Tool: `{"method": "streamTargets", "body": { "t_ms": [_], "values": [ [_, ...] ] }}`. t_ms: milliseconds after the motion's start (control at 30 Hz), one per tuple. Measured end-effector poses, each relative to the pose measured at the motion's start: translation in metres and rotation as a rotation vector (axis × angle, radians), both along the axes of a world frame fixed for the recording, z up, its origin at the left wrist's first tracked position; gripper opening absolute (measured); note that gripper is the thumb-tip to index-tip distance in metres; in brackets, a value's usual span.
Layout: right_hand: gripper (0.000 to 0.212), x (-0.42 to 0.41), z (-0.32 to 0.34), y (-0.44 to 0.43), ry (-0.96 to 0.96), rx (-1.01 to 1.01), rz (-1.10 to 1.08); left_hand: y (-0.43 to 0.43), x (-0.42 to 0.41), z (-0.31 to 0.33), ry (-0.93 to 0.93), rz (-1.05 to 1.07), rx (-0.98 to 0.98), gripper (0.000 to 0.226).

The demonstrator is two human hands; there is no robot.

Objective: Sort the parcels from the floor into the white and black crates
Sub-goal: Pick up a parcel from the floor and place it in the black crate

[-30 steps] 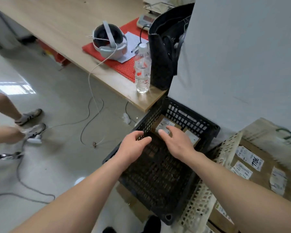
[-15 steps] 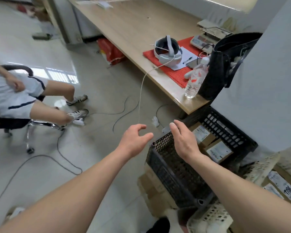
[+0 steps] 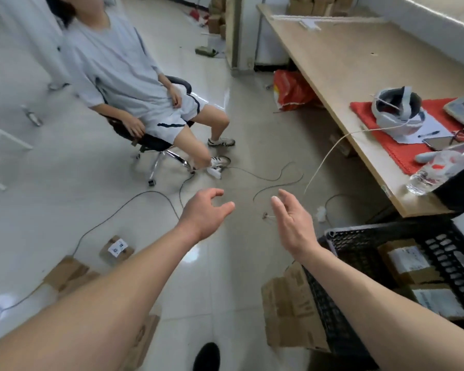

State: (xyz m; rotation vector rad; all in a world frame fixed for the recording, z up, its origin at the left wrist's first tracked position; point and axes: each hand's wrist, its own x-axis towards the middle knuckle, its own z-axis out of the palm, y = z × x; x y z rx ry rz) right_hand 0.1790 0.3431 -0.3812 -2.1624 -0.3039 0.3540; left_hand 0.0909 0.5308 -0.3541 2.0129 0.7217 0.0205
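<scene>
Two bare hands hang over the glossy, pale tiled floor, and neither holds anything. The left hand (image 3: 204,214) is relaxed, with fingers loosely curled and thumb spread. The right hand (image 3: 292,226) is turned edge-on with fingers nearly straight, its palm facing the left one across a gap.

At four o'clock in the view sits the black plastic lattice crate (image 3: 364,235), its walls pierced with rounded slots. Inside it lie two brown cardboard parcels with white paper labels, the farther one (image 3: 405,259) just beside the nearer one (image 3: 437,301). A plain, flat-sided cardboard carton (image 3: 289,303) stands against the crate's left wall, at five o'clock.

At eight o'clock a small brown cardboard parcel with a printed white label (image 3: 116,249) rests on the tiles, well apart from both hands.

A long pale wood-grain table (image 3: 346,70) runs across at two o'clock. It carries a red woven mat (image 3: 391,156), a rounded white headset with a strap (image 3: 397,108) on that mat, and a clear, blurred plastic bottle (image 3: 437,170) near the table's edge. Thin grey cables (image 3: 276,180) snake over the floor at twelve o'clock. At eleven o'clock a seated person (image 3: 123,73) occupies a black swivel chair.
</scene>
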Motion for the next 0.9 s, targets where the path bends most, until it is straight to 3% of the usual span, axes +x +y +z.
{"method": "streamTargets", "body": {
  "t_ms": [167, 400, 633, 767, 900],
  "values": [
    [0.06, -0.042, 0.0, 0.033, 0.029, -0.002, 0.192, 0.027, -0.099, 0.0, 0.033, 0.252, 0.029, 0.05],
    [0.074, -0.124, -0.001, 0.074, 0.131, -0.023, 0.454, 0.022, -0.249, -0.01, 0.085, 0.603, 0.003, 0.046],
    [0.083, -0.199, 0.003, 0.131, 0.138, -0.047, 0.645, 0.034, -0.35, -0.014, 0.076, 0.797, 0.022, 0.047],
    [0.06, -0.233, -0.003, 0.164, 0.107, -0.077, 0.718, 0.05, -0.398, -0.022, 0.086, 0.869, 0.0, 0.047],
    [0.058, -0.272, -0.015, 0.194, 0.093, -0.116, 0.759, 0.07, -0.445, -0.036, 0.109, 0.915, -0.031, 0.034]
  ]
}}
